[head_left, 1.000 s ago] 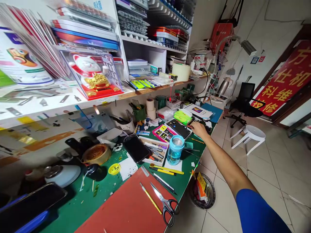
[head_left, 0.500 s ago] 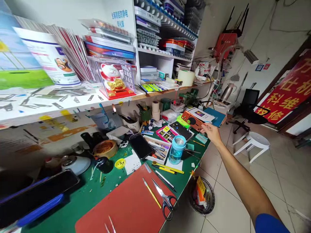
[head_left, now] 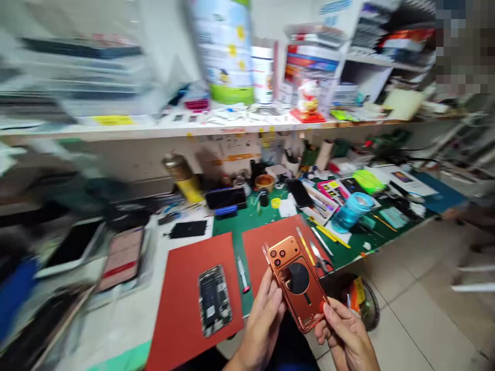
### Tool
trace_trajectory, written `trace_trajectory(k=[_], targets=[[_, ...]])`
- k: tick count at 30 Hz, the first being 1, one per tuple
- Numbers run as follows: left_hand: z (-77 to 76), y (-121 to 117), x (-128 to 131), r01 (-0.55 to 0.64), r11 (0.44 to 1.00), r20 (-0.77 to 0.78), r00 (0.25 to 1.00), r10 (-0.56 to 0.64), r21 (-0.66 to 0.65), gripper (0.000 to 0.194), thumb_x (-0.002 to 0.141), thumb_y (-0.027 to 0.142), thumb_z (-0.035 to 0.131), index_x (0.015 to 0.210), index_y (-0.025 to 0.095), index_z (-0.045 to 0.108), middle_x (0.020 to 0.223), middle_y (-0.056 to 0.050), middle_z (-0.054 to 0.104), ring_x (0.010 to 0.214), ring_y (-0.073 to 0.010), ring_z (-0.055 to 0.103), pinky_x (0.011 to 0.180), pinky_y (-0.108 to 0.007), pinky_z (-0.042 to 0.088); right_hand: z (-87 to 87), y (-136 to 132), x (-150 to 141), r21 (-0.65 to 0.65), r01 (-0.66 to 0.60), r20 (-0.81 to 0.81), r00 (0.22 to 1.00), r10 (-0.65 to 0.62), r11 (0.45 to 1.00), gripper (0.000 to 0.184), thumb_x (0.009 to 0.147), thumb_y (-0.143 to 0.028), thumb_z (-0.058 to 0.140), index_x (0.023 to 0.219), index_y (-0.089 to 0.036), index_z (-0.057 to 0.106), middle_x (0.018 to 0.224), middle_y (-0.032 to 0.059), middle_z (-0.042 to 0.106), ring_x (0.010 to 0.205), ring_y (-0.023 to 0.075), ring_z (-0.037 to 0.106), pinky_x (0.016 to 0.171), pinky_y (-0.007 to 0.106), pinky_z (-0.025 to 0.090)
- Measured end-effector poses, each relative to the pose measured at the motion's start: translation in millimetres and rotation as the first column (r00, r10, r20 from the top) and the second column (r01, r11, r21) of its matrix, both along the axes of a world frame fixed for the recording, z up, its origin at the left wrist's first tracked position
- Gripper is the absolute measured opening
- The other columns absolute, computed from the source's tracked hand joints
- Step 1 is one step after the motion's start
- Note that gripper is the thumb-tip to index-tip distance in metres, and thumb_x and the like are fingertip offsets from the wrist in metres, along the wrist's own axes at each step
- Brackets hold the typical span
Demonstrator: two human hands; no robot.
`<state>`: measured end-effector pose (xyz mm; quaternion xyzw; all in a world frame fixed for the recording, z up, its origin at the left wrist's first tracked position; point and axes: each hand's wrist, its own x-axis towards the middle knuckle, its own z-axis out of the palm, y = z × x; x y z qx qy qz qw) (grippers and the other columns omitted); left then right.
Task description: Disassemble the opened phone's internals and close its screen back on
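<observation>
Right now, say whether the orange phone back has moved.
Yes: the orange phone back has come from beyond the blue bottle to its near left side.

A white toy cat (head_left: 309, 93) sits on a red base on the long white shelf (head_left: 185, 131). A big tall can (head_left: 232, 56) with a green bottom stands to its left. On the green table (head_left: 228, 225) are a blue bottle (head_left: 351, 212), a small round yellow lid (head_left: 276, 203) and a bright green pack (head_left: 368, 181). A round bin (head_left: 374, 313) is on the floor.

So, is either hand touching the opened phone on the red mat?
No, the left hand and right hand hold the orange piece, apart from the opened phone.
</observation>
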<state>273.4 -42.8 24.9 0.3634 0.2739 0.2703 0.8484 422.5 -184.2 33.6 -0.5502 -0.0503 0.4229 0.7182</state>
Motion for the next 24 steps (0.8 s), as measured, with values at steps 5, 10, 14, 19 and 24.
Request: trace_trajectory(k=[5, 10, 14, 19, 24], targets=[[22.2, 28.8, -12.7, -0.213, 0.950, -0.030, 0.977, 0.211, -0.228, 0.090, 0.082, 0.039, 0.092, 0.160, 0.031, 0.046, 0.149, -0.014, 0.067, 0.136, -0.0357, 0.066, 0.110, -0.046, 0.057, -42.0, 42.9, -63.3, -0.046, -0.273, -0.074, 0.960, 0.269, 0.961, 0.060, 0.078, -0.069, 0.088, 0.108, -0.017, 0.083, 0.086, 0.0122, 0.079, 0.073, 0.0244, 0.076, 0.065, 0.034, 0.061], [18.0, 51.7, -54.6, -0.393, 0.897, -0.157, 0.917, 0.367, -0.200, 0.098, 0.075, 0.034, 0.096, 0.160, 0.032, 0.045, 0.147, -0.014, 0.069, 0.130, -0.0367, 0.071, 0.103, -0.047, 0.062, -38.2, 74.7, -42.0, -0.347, -0.140, 0.601, 0.726, 0.334, 0.928, 0.052, 0.093, -0.069, 0.072, 0.112, -0.021, 0.081, 0.094, 0.0118, 0.078, 0.079, 0.0264, 0.075, 0.074, 0.038, 0.062], [17.1, 62.4, -74.9, -0.440, 0.885, -0.216, 0.888, 0.405, -0.151, 0.096, 0.076, 0.034, 0.095, 0.159, 0.036, 0.047, 0.150, -0.011, 0.069, 0.130, -0.0353, 0.072, 0.104, -0.045, 0.062, -39.2, 110.2, -37.0, -0.474, 0.109, 0.880, 0.068, 0.469, 0.874, 0.047, 0.108, -0.060, 0.051, 0.119, -0.019, 0.071, 0.102, 0.0137, 0.074, 0.092, 0.0292, 0.074, 0.078, 0.039, 0.059], [24.8, 66.1, -70.3, -0.423, 0.888, -0.177, 0.902, 0.393, -0.182, 0.098, 0.075, 0.030, 0.095, 0.160, 0.035, 0.046, 0.151, -0.012, 0.068, 0.134, -0.0373, 0.069, 0.112, -0.048, 0.057, -50.6, 135.3, -51.0, -0.554, 0.272, 0.774, -0.180, 0.607, 0.787, 0.031, 0.112, -0.024, 0.042, 0.088, -0.021, 0.062, 0.081, 0.0072, 0.065, 0.071, 0.0226, 0.067, 0.060, 0.032, 0.046], [20.2, 72.2, -39.0, -0.302, 0.915, -0.096, 0.953, 0.286, -0.269, 0.097, 0.077, 0.026, 0.093, 0.161, 0.034, 0.044, 0.156, -0.011, 0.064, 0.143, -0.0356, 0.062, 0.118, -0.047, 0.052, -53.2, 131.9, -21.8, -0.568, 0.363, 0.725, -0.202, 0.658, 0.738, 0.031, 0.110, -0.015, 0.040, 0.088, -0.020, 0.060, 0.080, 0.0078, 0.065, 0.066, 0.0213, 0.066, 0.056, 0.031, 0.040]])
